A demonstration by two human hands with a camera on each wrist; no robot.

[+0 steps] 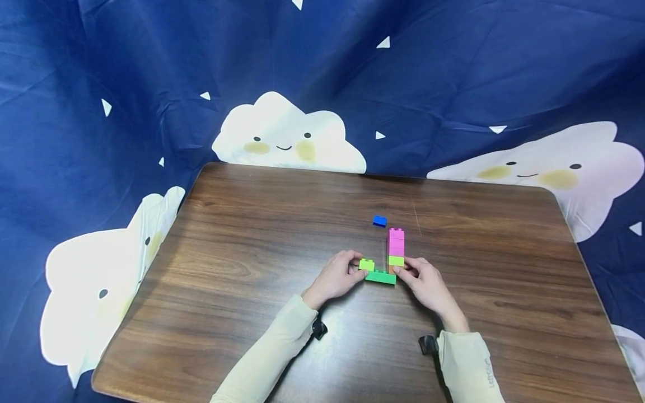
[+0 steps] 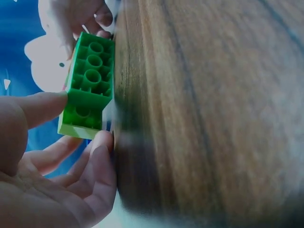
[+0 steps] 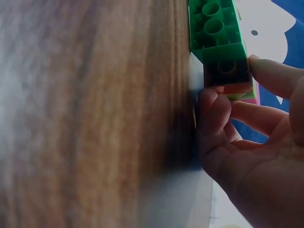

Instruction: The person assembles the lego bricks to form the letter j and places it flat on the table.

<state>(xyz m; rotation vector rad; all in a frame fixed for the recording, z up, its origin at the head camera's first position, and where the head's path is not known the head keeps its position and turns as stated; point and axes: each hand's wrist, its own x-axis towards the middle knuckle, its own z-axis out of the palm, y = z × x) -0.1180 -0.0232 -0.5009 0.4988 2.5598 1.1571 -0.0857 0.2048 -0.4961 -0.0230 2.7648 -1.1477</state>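
A long green toy brick links two parts of one built piece. A lime brick overhangs its left end. At its right end rises a column: an orange brick, a lime layer and several pink bricks. My left hand pinches the left end by the lime brick, thumb near the green one. The right hand grips the column's base at the orange brick. Both wrist views show hollow undersides of the green brick and the orange brick, raised off the table.
A small blue brick lies on the brown wooden table, beyond the built piece. Behind the table hangs a dark blue cloth with white clouds. Small black devices sit at both wrists.
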